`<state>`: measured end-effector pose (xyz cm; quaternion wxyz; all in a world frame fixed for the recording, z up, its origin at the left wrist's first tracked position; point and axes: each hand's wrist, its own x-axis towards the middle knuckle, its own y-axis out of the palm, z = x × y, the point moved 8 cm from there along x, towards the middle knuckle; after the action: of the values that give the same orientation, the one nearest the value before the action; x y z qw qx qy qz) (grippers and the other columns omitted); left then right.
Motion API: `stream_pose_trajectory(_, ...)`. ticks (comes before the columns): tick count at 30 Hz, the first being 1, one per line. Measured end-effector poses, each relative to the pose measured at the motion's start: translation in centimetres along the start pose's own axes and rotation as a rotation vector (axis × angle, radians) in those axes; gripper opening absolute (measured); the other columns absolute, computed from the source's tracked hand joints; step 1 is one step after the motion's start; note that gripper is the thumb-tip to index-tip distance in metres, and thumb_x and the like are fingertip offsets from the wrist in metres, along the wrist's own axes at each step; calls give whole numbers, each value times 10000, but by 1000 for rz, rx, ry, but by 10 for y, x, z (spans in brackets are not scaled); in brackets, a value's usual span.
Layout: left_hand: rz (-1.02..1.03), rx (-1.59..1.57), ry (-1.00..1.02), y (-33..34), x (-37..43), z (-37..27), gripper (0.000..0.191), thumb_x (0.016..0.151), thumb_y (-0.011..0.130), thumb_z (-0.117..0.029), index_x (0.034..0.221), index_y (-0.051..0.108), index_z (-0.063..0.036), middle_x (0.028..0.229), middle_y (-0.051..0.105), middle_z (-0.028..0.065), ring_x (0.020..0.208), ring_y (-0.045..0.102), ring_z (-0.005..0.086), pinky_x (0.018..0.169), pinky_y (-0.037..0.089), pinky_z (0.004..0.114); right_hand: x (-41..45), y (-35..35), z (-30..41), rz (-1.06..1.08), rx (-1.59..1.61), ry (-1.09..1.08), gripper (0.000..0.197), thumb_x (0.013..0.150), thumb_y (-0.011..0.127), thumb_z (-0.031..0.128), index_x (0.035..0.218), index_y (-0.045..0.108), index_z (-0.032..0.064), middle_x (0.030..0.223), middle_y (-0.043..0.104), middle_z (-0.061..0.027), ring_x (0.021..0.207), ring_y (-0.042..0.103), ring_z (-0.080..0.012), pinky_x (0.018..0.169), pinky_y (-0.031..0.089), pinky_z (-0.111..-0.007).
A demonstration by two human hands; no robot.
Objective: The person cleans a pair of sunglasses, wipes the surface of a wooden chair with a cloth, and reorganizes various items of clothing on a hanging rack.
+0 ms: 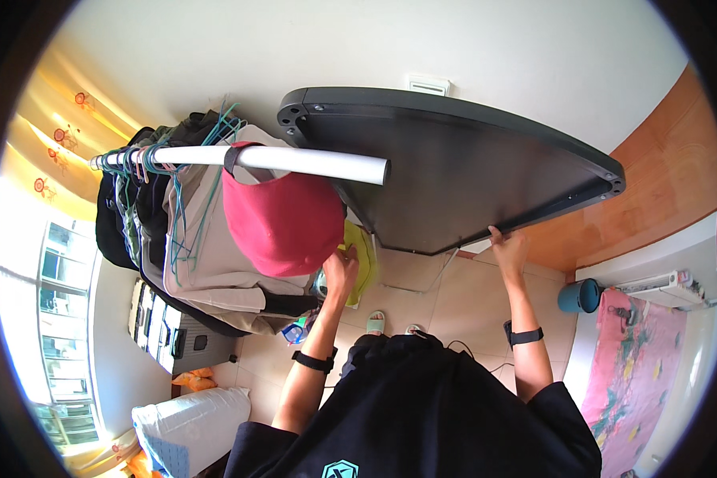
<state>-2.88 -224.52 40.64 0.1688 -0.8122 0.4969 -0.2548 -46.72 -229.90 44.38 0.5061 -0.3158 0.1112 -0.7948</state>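
A large dark panel [418, 179] with a raised rim and corner screws stands tilted before me against the white wall. My right hand [509, 251] grips its lower right edge, the thumb on the face turned to me. My left hand [340, 272] is beside a red cap [281, 224], close to a yellow-green cloth [363, 263]. The cap partly hides its fingers, so I cannot tell whether they hold anything. By its strap the cap hangs from a white clothes rail [316, 164], whose free end overlaps the panel in view.
Clothes [209, 239] on several hangers crowd the rail at left. Below them are a grey case [197, 340] and a white sack [197, 424]. A thin metal rod [442, 275] shows under the panel. To the right are a blue bin [579, 296] and a pink floral cloth [639, 370].
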Motion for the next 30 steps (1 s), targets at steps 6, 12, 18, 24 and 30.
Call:
stream_pose_trajectory(6,298,-275,26,34,9,-22,936,847,650,88,1616,208,-211,1335,383,173,1135,504,218,752,502,308,-1,-26,5,-15,-106,-89,149,780,805,59,850,687,0,649,679,-142,577,672,-282,570,494,-376)
stream_pose_trajectory(12,358,-191,67,64,3,-49,911,853,643,113,1603,248,-220,1295,380,145,995,575,215,727,510,295,-3,-53,-7,6,-135,28,144,803,790,53,874,682,-12,657,690,-138,598,698,-277,575,506,-359)
stream_pose_trajectory(18,361,-292,173,79,9,-66,770,862,610,142,1527,354,-152,1367,386,147,919,633,182,701,515,286,3,-78,-40,-39,-69,50,165,812,785,59,900,674,-25,666,698,-134,604,704,-266,589,515,-355)
stream_pose_trajectory(24,523,-390,27,92,-3,-60,729,875,603,120,1510,332,-116,1436,463,120,853,666,167,719,535,305,8,-87,-38,-12,-129,99,117,842,775,66,880,716,-28,650,707,-109,579,690,-177,568,505,-312)
stream_pose_trajectory(30,556,-456,-16,91,-15,-80,757,879,602,115,1530,296,-122,1517,426,131,917,682,183,773,547,309,5,-94,-51,-33,-121,93,143,802,804,105,844,710,6,655,697,-127,608,697,-277,585,505,-377)
